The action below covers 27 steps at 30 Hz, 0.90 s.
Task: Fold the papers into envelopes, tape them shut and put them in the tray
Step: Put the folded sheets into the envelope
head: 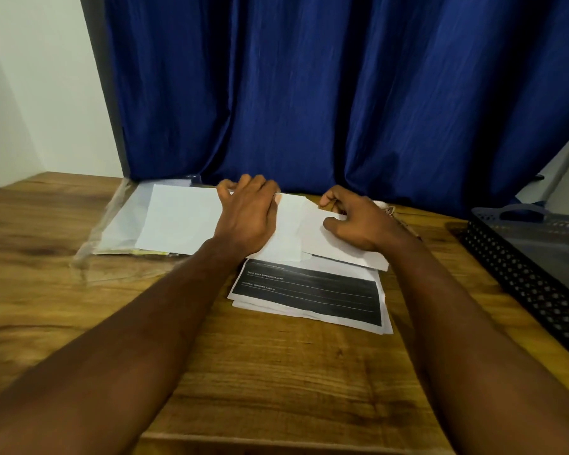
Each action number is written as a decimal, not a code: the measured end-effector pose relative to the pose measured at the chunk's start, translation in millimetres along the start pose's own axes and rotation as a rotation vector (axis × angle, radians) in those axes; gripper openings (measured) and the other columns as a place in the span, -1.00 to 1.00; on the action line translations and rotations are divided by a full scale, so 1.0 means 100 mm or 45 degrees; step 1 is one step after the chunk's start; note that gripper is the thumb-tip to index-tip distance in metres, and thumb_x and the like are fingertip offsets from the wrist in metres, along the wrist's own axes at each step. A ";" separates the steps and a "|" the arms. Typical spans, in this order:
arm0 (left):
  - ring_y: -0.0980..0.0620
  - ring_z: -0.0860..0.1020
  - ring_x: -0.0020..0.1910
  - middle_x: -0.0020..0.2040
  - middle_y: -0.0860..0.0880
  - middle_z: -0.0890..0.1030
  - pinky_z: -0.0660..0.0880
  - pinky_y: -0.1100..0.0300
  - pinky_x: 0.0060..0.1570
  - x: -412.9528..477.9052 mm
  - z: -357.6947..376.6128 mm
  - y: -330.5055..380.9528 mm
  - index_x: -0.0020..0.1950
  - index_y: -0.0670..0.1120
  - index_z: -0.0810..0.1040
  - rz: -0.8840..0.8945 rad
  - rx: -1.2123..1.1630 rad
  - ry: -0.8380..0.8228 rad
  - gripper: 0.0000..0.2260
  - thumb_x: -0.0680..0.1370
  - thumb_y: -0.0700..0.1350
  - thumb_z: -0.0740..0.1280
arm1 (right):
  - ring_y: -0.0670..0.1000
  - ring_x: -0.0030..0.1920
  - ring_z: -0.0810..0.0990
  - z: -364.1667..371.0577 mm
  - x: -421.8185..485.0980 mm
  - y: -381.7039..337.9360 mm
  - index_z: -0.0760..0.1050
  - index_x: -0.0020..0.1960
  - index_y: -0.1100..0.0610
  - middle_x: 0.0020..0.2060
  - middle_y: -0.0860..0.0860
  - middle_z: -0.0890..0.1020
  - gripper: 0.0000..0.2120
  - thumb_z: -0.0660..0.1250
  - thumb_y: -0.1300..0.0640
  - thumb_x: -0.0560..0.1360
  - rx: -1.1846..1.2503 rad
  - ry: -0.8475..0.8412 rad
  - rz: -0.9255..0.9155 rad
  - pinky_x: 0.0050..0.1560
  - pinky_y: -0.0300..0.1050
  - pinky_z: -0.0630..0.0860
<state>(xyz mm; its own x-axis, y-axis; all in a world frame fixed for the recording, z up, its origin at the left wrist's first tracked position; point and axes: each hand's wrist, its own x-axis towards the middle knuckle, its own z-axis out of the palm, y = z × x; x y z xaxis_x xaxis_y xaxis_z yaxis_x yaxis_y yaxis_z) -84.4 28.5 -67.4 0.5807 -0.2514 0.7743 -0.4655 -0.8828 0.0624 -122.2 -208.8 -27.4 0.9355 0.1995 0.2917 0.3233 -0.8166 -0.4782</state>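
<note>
A blue curtain [342,93] hangs behind the far edge of the wooden tabletop [276,372] and fills most of the view. At the right edge of the tabletop stands the dark tray [519,277] with its perforated wall, well apart from your hands.

At the far left part of the tabletop lies a clear plastic sleeve [112,231] with pale sheets inside it. Near the middle, closer to you, lies a small stack of printed sheets [309,293]. The top one has a large black block with thin white lines of text, too small to read.

The white paper [178,218] lies along the far edge. Its left part rests on the plastic sleeve and its right part covers the far edge of the printed sheets. At the right end of it there is a folded part [345,252], slightly warmer in colour, which overlaps the rest.

Your left hand [248,213] lies palm down on the middle of the white paper, and its fingers [230,187] are curled round the far edge of the sheet. Your right hand [358,223] is on the folded part: the thumb presses from above, the bent index finger is just beyond it, and together they pinch the paper.

Behind the right hand is a small pale thing, too blurred to name.
</note>
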 end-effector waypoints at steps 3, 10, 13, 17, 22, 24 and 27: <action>-0.05 0.49 0.05 0.02 -0.03 0.58 0.21 -0.11 0.17 0.01 0.01 0.02 0.10 -0.04 0.55 -0.042 -0.008 0.001 -0.84 0.67 -0.11 0.17 | 0.08 0.01 0.60 -0.02 -0.01 0.07 0.53 0.20 -0.02 -0.03 0.02 0.62 -0.75 0.45 0.14 0.55 0.030 0.037 0.000 0.10 -0.02 0.58; -0.06 0.51 0.08 0.06 -0.03 0.61 0.21 -0.13 0.25 0.03 -0.01 0.06 0.13 -0.04 0.56 -0.098 0.004 0.017 -0.81 0.69 -0.09 0.16 | -0.03 0.02 0.56 -0.11 0.00 0.18 0.62 0.04 0.04 -0.10 -0.15 0.59 -0.85 0.29 0.22 0.65 -0.033 -0.061 0.140 -0.09 -0.29 0.40; -0.06 0.52 0.07 0.03 -0.03 0.61 0.19 -0.13 0.26 0.02 -0.02 0.08 0.11 -0.04 0.56 -0.085 -0.011 0.016 -0.79 0.68 -0.08 0.14 | 0.02 0.12 0.56 -0.05 0.04 0.17 0.61 0.00 -0.06 -0.05 -0.19 0.60 -0.88 0.33 0.11 0.64 -0.062 0.070 0.101 0.29 0.03 0.44; -0.07 0.54 0.06 0.03 -0.05 0.63 0.19 -0.13 0.27 0.03 -0.01 0.12 0.11 -0.05 0.57 -0.068 -0.039 0.013 -0.79 0.68 -0.07 0.14 | -0.02 0.16 0.56 0.08 0.08 -0.02 0.59 0.03 -0.14 0.02 -0.21 0.65 -0.93 0.37 0.03 0.63 -0.141 0.170 -0.053 0.44 0.15 0.27; -0.06 0.54 0.01 -0.02 -0.03 0.63 0.20 -0.13 0.25 0.01 0.00 0.10 0.08 -0.04 0.56 -0.112 -0.043 0.077 -0.81 0.70 -0.10 0.15 | -0.08 0.03 0.54 -0.05 0.03 0.04 0.56 0.13 -0.06 -0.05 -0.15 0.62 -0.85 0.42 -0.06 0.60 -0.067 0.182 0.026 0.28 -0.11 0.34; -0.07 0.55 0.02 0.00 -0.05 0.65 0.21 -0.14 0.25 0.01 -0.02 0.10 0.09 -0.05 0.57 -0.140 -0.023 0.098 -0.79 0.69 -0.09 0.14 | -0.04 0.02 0.57 -0.12 0.02 0.13 0.60 0.02 0.00 -0.08 -0.13 0.64 -0.87 0.37 -0.05 0.61 -0.070 0.139 0.138 0.37 0.08 0.39; -0.09 0.56 0.04 0.02 -0.06 0.65 0.22 -0.16 0.26 0.02 -0.03 0.10 0.10 -0.06 0.57 -0.155 -0.011 0.098 -0.79 0.68 -0.10 0.15 | 0.02 0.04 0.60 -0.11 0.01 0.19 0.63 -0.09 0.03 -0.09 -0.10 0.66 -0.83 0.36 0.01 0.64 -0.064 0.060 0.193 0.28 0.09 0.46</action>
<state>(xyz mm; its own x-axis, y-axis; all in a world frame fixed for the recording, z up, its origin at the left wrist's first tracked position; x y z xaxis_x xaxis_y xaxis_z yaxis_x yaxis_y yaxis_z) -89.8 20.2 -63.9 0.5805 -0.1111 0.8066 -0.4006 -0.9014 0.1642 -116.6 -229.4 -27.1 0.9649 0.0472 0.2583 0.1701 -0.8618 -0.4778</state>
